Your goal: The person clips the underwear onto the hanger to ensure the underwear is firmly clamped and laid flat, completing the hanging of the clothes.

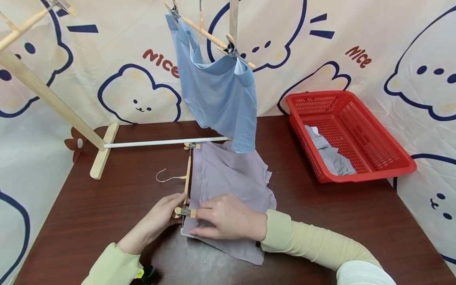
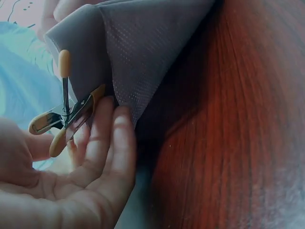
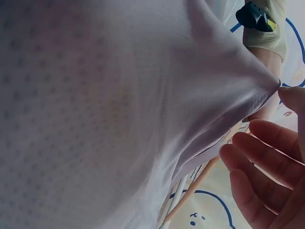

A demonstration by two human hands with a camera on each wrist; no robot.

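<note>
Firstly, table (image 1: pixel 313 206): dark red-brown, wood-grained, bearing all the work.

Drying rack (image 1: pixel 57 103): pale wood, standing at the table's back left.

Basket (image 1: pixel 374 175): red plastic, perforated, at the right; crumpled grey cloth (image 1: pixel 331 156) within.

Shorts, mauve (image 1: pixel 231 174): laid flat on the table before the person, legs spread to the right, waistband (image 1: pixel 196 178) along the left edge.

Shorts, blue (image 1: pixel 217 87): hung from a second clip hanger (image 1: pixel 213 38), above and beyond the mauve pair.

Clip hanger, wooden (image 1: pixel 187 174): lying just left of the waistband, its long axis running near to far, parallel to it; hook turned left, away from the cloth.

Right hand (image 1: pixel 228 217): over the cloth, thumb and fingers apart, touching the waistband's near end.

Left hand (image 1: pixel 162 215): on the hook side, apparently gripping the near clip; judged the nearer for working it.

Far clip (image 1: pixel 192 146): on the waistband's far corner.

Near clip (image 1: pixel 185 212): between the hands, mouth facing right toward the cloth; whether it bites cannot be told.
</note>
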